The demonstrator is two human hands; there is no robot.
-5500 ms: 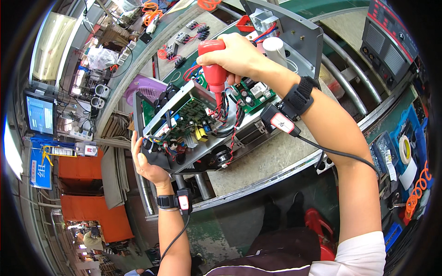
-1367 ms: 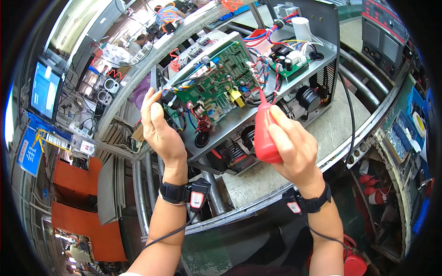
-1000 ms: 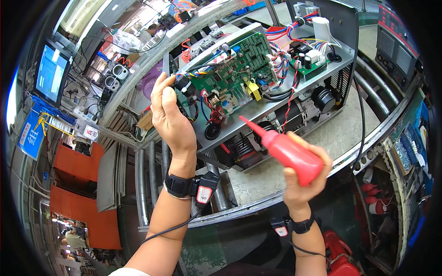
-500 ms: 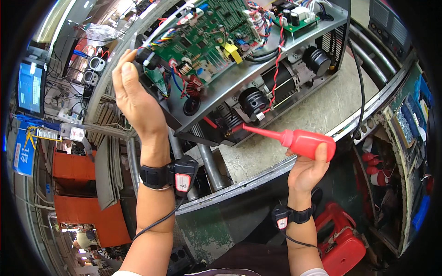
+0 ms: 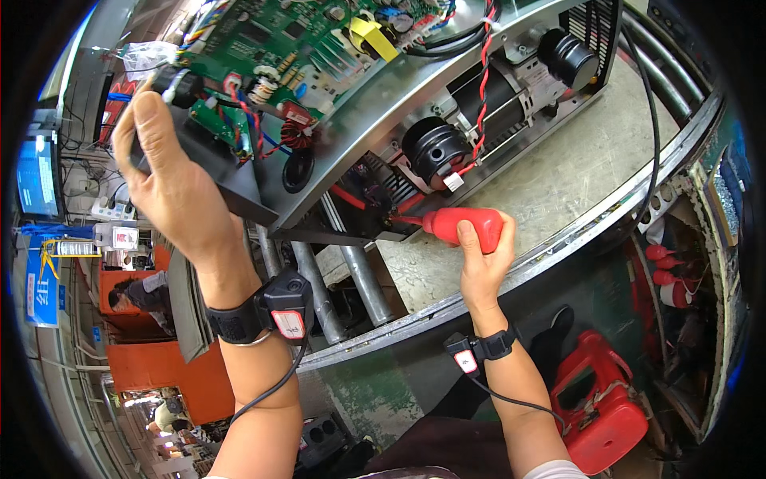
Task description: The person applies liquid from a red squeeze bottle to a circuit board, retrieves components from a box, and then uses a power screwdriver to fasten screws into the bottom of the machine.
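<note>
My right hand is closed around a red squeeze bottle. Its thin nozzle points left into the lower corner of an open metal machine housing, beside a red tube; the tip's exact contact is hidden. At the housing's left end, my left hand lies against the side with fingers stretched upward, partly hidden, near a black cylindrical part. A green circuit board with coloured wires sits on top. Below it are a motor with black round caps and a twisted red wire.
The housing stands on a worn metal-topped bench with rollers at its left. A red plastic stool is on the floor at the lower right. A screen and a person are at the left.
My right hand has brought the bottle left, its nozzle now inside the housing's lower corner. The view has come closer to the housing. My left hand stays at its end.
</note>
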